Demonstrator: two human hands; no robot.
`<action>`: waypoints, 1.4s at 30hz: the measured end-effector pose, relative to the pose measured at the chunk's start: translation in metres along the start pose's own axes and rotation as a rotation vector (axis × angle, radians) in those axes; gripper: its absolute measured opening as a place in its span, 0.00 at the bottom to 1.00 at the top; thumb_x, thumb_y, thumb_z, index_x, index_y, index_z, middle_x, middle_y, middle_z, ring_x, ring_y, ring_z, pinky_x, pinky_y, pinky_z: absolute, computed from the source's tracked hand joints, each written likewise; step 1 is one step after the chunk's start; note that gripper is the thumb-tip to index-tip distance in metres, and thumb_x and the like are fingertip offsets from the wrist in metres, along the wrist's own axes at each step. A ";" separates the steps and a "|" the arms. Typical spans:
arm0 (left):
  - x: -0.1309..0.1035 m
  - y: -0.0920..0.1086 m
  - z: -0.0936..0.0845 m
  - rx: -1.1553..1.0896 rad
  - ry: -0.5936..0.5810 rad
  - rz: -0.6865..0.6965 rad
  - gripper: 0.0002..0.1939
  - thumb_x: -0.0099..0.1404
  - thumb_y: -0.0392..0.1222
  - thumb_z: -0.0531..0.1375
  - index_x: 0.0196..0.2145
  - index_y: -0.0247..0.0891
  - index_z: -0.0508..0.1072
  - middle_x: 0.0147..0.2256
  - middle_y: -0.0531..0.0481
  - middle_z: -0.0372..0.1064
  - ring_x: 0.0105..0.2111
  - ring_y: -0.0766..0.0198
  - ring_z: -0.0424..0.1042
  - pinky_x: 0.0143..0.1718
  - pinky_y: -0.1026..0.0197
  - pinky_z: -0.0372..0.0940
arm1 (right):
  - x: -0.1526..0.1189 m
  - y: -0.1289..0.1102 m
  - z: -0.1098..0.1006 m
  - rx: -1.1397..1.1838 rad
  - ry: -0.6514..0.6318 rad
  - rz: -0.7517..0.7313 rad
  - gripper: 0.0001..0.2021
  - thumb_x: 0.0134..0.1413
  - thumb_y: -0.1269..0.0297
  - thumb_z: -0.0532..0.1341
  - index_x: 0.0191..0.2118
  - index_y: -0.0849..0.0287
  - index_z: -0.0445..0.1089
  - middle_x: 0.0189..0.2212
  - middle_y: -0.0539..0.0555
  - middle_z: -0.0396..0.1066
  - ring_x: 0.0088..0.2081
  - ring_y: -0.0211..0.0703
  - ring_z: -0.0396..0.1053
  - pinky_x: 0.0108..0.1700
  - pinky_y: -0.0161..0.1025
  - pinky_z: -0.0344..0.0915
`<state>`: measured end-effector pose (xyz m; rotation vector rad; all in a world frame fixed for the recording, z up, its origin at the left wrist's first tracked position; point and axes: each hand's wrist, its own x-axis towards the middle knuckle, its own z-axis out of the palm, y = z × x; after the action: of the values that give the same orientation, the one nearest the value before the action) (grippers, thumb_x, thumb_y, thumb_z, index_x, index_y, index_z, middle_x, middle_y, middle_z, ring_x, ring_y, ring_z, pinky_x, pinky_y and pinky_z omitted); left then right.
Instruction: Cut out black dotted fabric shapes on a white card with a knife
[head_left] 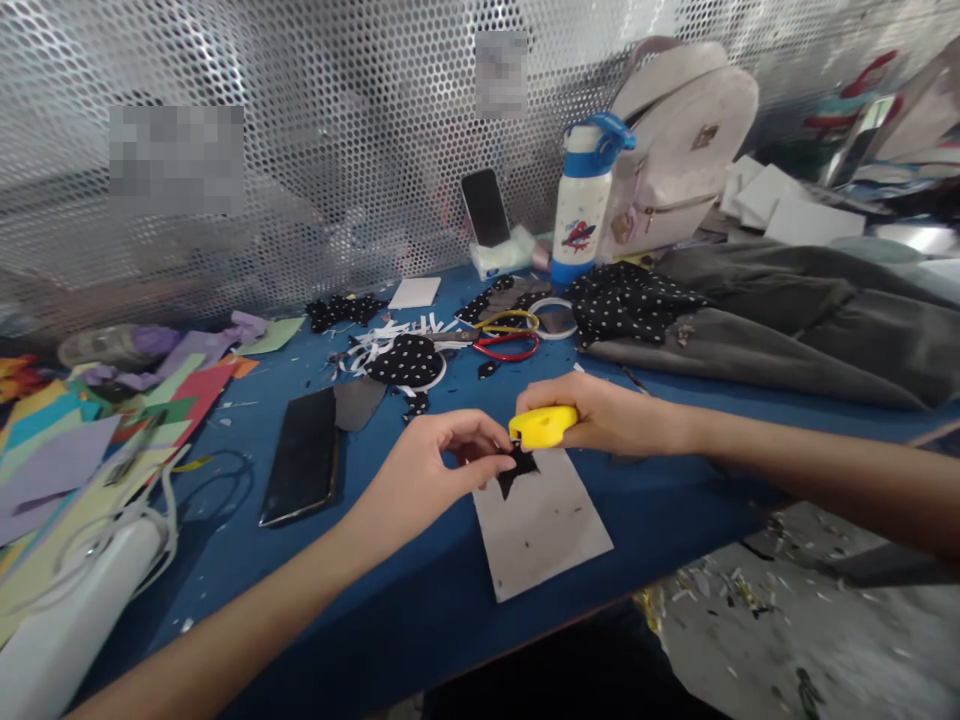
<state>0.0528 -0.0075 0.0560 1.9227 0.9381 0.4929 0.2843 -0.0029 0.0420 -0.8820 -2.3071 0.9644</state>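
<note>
Above a pale square sheet (544, 530), my left hand (454, 455) pinches the edge of a small black pointed piece (517, 472) between thumb and fingers. My right hand (600, 412) is closed around a yellow tool (544, 427), whose left end touches or nearly touches the upper edge of the black piece. What kind of tool it is, I cannot make out. A few dark specks lie on the sheet, which rests near the table's front edge.
Left of my left hand lies a black phone (301, 455). Behind are red-handled scissors (510, 347), dotted cloth (630, 303) and a bottle (581, 210). Coloured papers (67, 460) and a white power strip (86, 610) are at left. Grey cloth (780, 330) covers the right.
</note>
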 end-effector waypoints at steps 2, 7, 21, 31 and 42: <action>0.000 0.000 -0.001 0.042 0.005 -0.001 0.02 0.63 0.39 0.65 0.33 0.39 0.77 0.26 0.55 0.72 0.27 0.67 0.70 0.31 0.66 0.64 | -0.002 -0.002 0.000 -0.019 -0.014 0.010 0.08 0.60 0.60 0.62 0.36 0.61 0.71 0.29 0.49 0.71 0.30 0.36 0.65 0.32 0.33 0.58; -0.001 -0.005 0.001 0.151 0.006 -0.023 0.04 0.62 0.41 0.65 0.29 0.40 0.78 0.25 0.55 0.70 0.27 0.65 0.66 0.31 0.64 0.59 | -0.007 -0.005 0.001 -0.112 -0.034 0.060 0.08 0.58 0.61 0.63 0.33 0.60 0.71 0.27 0.48 0.70 0.27 0.34 0.63 0.30 0.32 0.55; -0.002 -0.019 0.015 0.336 -0.095 0.023 0.09 0.64 0.34 0.58 0.26 0.39 0.70 0.26 0.58 0.64 0.26 0.68 0.62 0.28 0.63 0.51 | -0.009 -0.002 0.010 -0.230 -0.178 0.180 0.05 0.56 0.62 0.61 0.33 0.58 0.69 0.28 0.47 0.71 0.31 0.37 0.67 0.31 0.34 0.53; -0.001 -0.020 0.023 0.535 -0.106 0.102 0.08 0.64 0.30 0.56 0.27 0.37 0.66 0.27 0.57 0.61 0.28 0.65 0.61 0.35 0.58 0.50 | -0.009 0.002 0.015 -0.328 -0.182 0.214 0.04 0.55 0.63 0.60 0.31 0.57 0.67 0.30 0.49 0.72 0.32 0.40 0.66 0.33 0.36 0.52; 0.001 -0.020 0.026 0.640 -0.126 0.139 0.06 0.66 0.33 0.56 0.30 0.37 0.67 0.29 0.55 0.62 0.30 0.63 0.64 0.34 0.57 0.49 | -0.006 0.000 0.017 -0.350 -0.197 0.201 0.04 0.52 0.65 0.61 0.29 0.58 0.65 0.29 0.49 0.70 0.32 0.40 0.66 0.32 0.36 0.51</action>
<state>0.0625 -0.0160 0.0256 2.5718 0.9553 0.1464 0.2776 -0.0148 0.0296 -1.2280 -2.6459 0.7647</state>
